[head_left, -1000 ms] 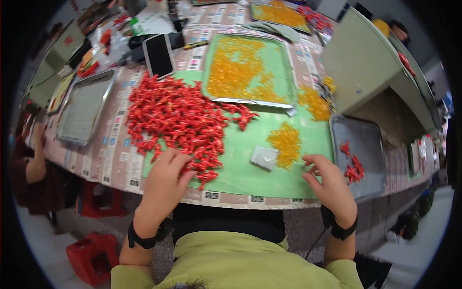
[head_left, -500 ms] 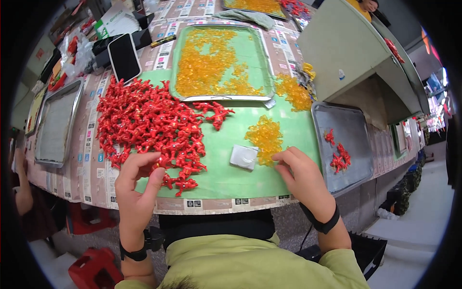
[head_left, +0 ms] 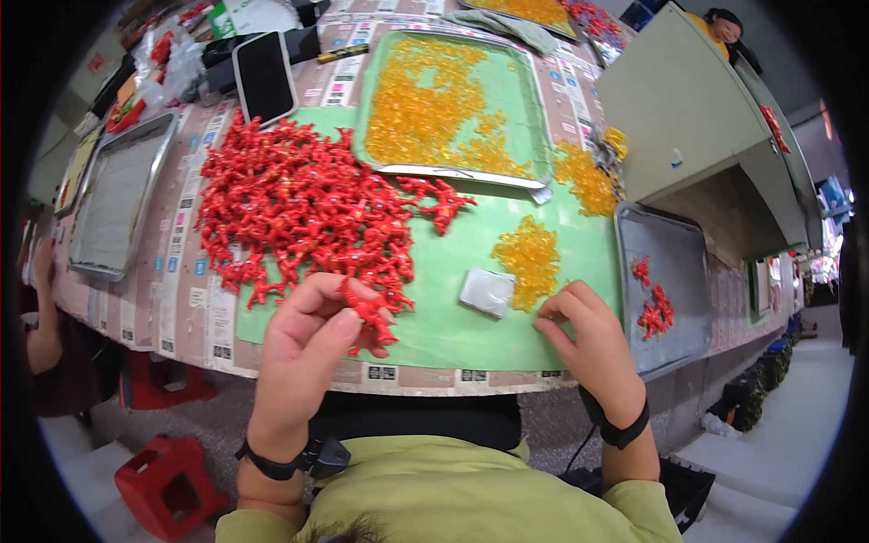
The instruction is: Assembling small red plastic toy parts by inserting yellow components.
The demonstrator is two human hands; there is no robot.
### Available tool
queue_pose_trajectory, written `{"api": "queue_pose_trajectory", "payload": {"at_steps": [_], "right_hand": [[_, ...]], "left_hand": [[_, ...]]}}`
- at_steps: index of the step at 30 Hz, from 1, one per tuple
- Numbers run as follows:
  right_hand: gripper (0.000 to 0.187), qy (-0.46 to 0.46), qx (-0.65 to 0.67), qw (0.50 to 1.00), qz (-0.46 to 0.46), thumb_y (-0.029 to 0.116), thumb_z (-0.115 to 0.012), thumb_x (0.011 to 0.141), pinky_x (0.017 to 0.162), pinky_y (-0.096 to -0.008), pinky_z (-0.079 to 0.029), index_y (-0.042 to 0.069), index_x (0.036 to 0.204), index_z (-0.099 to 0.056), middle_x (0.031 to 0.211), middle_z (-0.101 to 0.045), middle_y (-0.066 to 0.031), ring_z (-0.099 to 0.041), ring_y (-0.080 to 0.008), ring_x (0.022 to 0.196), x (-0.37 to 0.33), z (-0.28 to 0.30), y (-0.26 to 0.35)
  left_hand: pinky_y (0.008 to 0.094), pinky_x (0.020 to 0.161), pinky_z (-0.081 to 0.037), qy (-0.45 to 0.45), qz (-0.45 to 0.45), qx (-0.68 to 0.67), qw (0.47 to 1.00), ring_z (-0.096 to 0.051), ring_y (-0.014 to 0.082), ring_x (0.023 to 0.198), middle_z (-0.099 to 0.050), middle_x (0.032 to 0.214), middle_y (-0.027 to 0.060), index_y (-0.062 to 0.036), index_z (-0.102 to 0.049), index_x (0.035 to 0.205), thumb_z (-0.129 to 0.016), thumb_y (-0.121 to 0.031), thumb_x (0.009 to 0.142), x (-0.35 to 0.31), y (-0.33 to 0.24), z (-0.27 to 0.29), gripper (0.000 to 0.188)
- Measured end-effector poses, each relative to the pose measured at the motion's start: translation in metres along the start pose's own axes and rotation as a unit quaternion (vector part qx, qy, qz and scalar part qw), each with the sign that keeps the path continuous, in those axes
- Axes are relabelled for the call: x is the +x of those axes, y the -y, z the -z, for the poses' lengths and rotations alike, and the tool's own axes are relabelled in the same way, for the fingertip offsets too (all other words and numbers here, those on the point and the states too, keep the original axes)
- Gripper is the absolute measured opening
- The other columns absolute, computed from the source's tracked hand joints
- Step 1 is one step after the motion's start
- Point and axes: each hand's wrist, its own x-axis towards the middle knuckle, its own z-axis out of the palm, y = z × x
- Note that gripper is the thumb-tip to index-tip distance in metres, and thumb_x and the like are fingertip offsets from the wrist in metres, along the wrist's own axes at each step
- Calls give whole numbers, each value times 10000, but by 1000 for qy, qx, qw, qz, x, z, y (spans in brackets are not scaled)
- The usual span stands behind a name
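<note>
Here, the left hand (head_left: 308, 344) pinches one red toy (head_left: 369, 312) between thumb and fingers, at the near edge of the large red pile (head_left: 299, 195). The right hand (head_left: 593, 339) is just beside the small yellow pile (head_left: 528, 258) — its thumb and forefinger are bent toward each other, but I cannot tell if they hold something. A white square block (head_left: 488, 292) lies between the hands, on the green sheet (head_left: 434, 339).
</note>
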Motion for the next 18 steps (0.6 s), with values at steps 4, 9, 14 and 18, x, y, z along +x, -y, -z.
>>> {"api": "queue_pose_trajectory", "payload": {"at_steps": [4,9,14,18], "right_hand": [[145,-12,-26,999,29,16,-670,723,662,-376,-440,12,800,-546,790,-511,-110,-542,-293,760,0,-1,-4],[158,-8,-24,999,40,30,-669,731,688,-373,-446,21,830,-547,812,-519,-107,-546,-294,781,-7,2,-13],[130,-36,84,995,-40,22,-643,807,711,-309,-473,20,898,-551,855,-592,-85,-607,-224,793,-12,11,-12],[139,-65,418,902,-82,19,-612,871,709,-256,-493,11,974,-520,845,-613,-52,-610,-107,772,-15,15,2]], "left_hand": [[320,746,-529,-48,-29,62,997,-625,183,841,-617,1022,159,13,-519,1073,-526,-54,897,1,-5,-10,189],[287,675,-519,-44,-45,75,995,-623,176,787,-618,1026,182,14,-498,1064,-545,-38,870,1,-2,-2,206],[245,589,-498,-91,-37,0,995,-618,182,718,-592,979,173,-4,-473,1031,-543,-35,865,-5,-8,5,182],[248,533,-509,-112,-16,50,992,-613,185,664,-575,986,173,-2,-465,1026,-540,-41,873,-9,-7,6,175]]}}
